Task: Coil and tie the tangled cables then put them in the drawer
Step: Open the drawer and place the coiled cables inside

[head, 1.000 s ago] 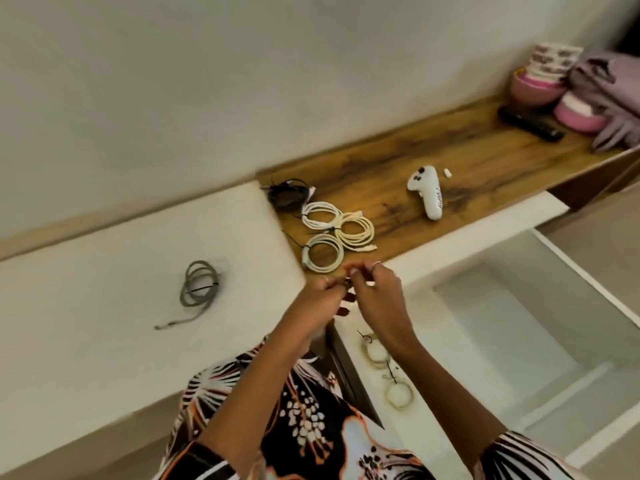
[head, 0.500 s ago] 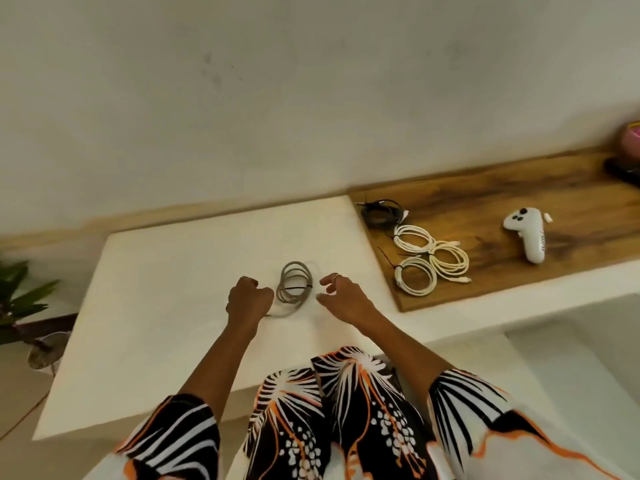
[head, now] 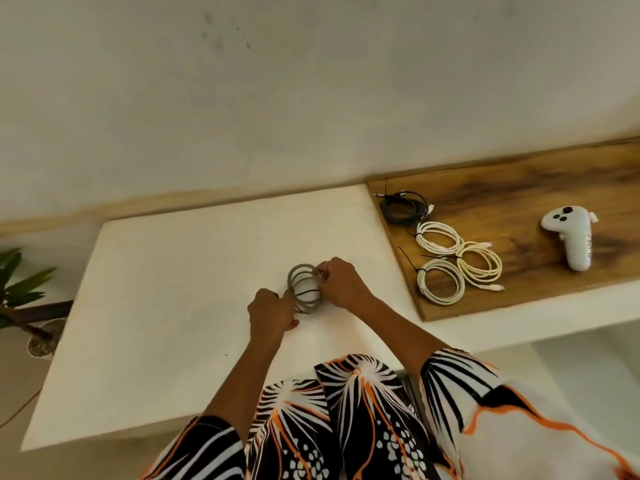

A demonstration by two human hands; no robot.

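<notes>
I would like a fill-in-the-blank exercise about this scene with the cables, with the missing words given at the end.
1. Both hands hold the coiled ____ cable on the white surface.
2. The number of white cable coils lying on the wooden board is ____.
3. The black cable coil lies nearer the ____ than the white coils do.
4. The white controller lies on the wooden ____.

Missing words: grey; three; wall; board

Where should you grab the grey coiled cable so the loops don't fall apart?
Probably at the black tie across the grey coil, coming from above and pinching all the loops together there. The coil lies flat on the white table, and that band is where its loops look bundled.
</notes>
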